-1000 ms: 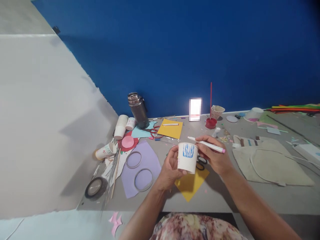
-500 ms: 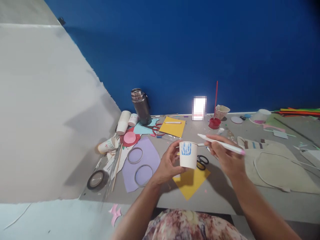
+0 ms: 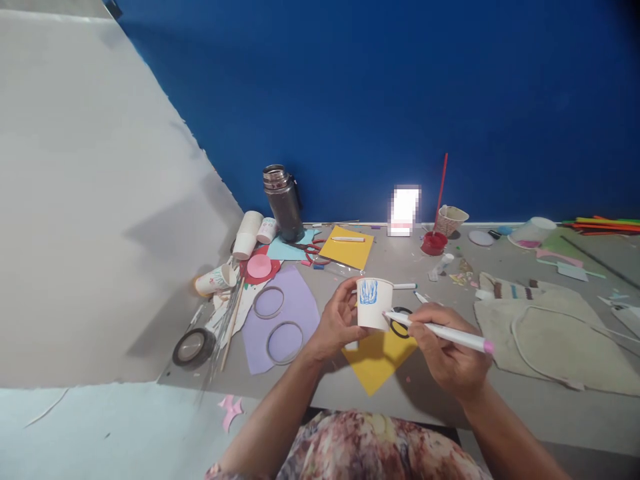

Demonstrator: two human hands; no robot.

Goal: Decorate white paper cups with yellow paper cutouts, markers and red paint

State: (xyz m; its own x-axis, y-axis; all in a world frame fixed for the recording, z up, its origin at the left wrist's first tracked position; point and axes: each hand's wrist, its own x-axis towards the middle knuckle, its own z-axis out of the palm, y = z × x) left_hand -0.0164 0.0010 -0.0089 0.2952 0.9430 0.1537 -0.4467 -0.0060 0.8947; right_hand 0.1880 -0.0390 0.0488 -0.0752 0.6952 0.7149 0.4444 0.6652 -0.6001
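Note:
A white paper cup (image 3: 373, 315) with a blue drawing of upright strokes on its side is gripped by my left hand (image 3: 337, 323), fingers behind it and thumb near its base. My right hand (image 3: 447, 350) holds a white marker pen (image 3: 445, 332) with a pink end. The pen's tip meets the lower right of the cup's side, or comes very close to it. Under the cup lies a yellow paper sheet (image 3: 373, 373). Black-handled scissors (image 3: 400, 323) rest on it, partly hidden by the cup and the pen.
Purple paper (image 3: 307, 300) with two rings, a roll of tape (image 3: 193, 347) and paper cups (image 3: 247, 233) lie to the left. A dark flask (image 3: 285, 207) stands behind. To the right are a red pot (image 3: 434, 243), a cloth bag (image 3: 550, 340) and a clear cup (image 3: 533, 232).
My right hand has brought the pen down and left, its tip going from beside the rim to the cup's lower side. The cup stays in my left hand.

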